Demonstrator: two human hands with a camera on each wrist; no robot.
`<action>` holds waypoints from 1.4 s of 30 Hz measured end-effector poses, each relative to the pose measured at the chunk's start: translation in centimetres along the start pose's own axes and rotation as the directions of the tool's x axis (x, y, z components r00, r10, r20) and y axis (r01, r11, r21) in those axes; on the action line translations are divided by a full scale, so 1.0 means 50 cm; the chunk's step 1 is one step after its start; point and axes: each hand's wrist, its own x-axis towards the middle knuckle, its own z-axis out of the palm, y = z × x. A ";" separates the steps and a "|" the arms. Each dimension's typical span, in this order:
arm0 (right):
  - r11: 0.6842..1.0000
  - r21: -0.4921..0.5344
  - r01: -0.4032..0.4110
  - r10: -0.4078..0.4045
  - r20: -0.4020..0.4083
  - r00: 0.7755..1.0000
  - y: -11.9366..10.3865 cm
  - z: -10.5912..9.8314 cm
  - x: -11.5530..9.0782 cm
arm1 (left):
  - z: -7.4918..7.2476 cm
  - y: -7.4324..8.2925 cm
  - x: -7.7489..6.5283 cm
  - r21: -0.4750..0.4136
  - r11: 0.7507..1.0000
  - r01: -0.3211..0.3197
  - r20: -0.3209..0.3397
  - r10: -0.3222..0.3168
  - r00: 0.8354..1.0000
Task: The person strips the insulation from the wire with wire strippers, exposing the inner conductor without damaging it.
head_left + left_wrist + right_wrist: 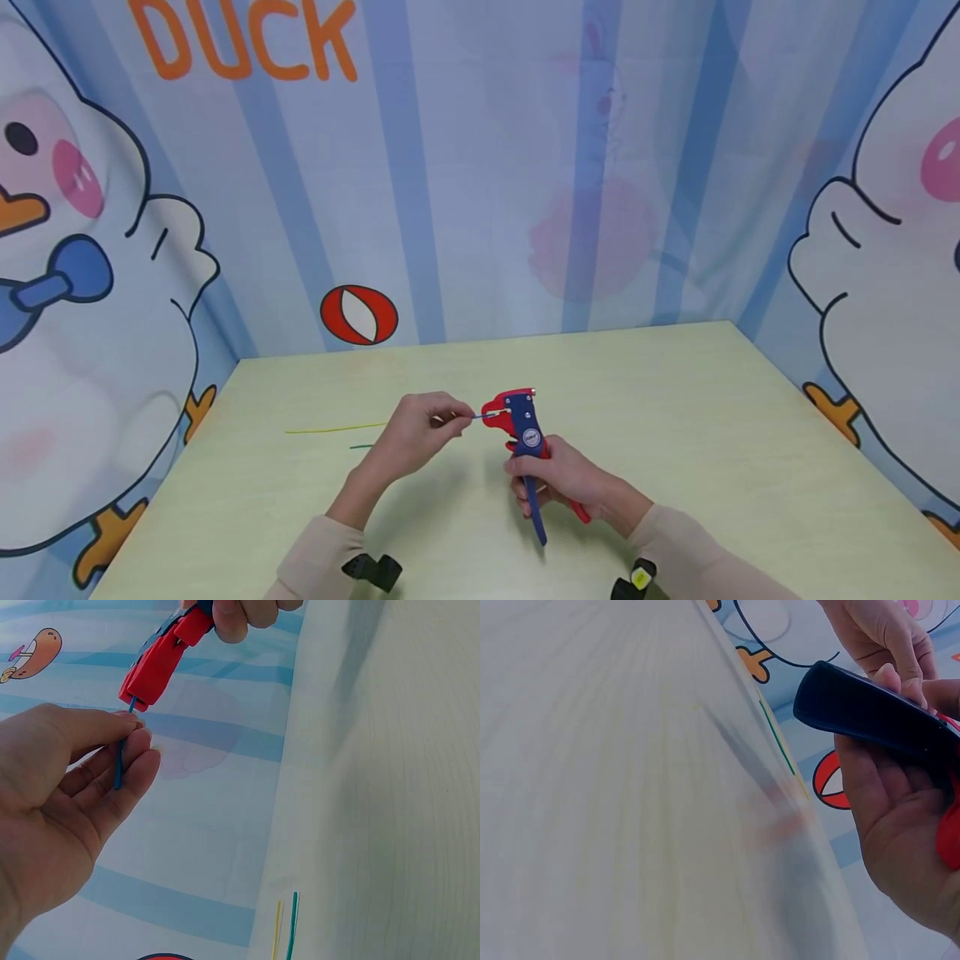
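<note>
My left hand (422,433) pinches a short blue wire (118,766) between thumb and fingertips, its tail sticking out below them. The wire's far end enters the red nose of a blue-and-red wire stripper (531,442). My right hand (562,477) grips that tool by its handles, fingers wrapped round them, with the head pointing up and away over the table. In the right wrist view the dark blue handle (870,709) crosses the palm, and the left hand shows behind it. The tool's jaws hide the end of the wire.
A long yellow wire (330,430) and a green wire (360,447) lie on the pale table (645,383), left of and partly behind the left hand. A blue striped curtain (480,167) with cartoon ducks stands along the table's back and sides.
</note>
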 end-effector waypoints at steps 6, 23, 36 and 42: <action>0.999 0.046 0.004 -0.006 0.053 0.999 0.000 -0.003 -0.003 | 0.001 -0.003 -0.004 0.000 1.000 -0.003 0.000 0.003 1.000; 0.991 0.132 0.009 -0.012 0.018 1.000 0.007 0.022 -0.009 | 0.000 0.006 -0.004 -0.002 1.000 -0.016 -0.002 0.016 1.000; 0.987 0.163 -0.010 0.019 -0.057 0.998 0.006 0.025 -0.001 | 0.008 -0.009 0.002 0.009 1.000 0.021 0.005 -0.021 1.000; 0.984 0.179 0.022 -0.022 0.000 1.000 0.010 0.020 -0.002 | 0.010 -0.010 0.002 0.004 1.000 0.030 -0.003 -0.030 1.000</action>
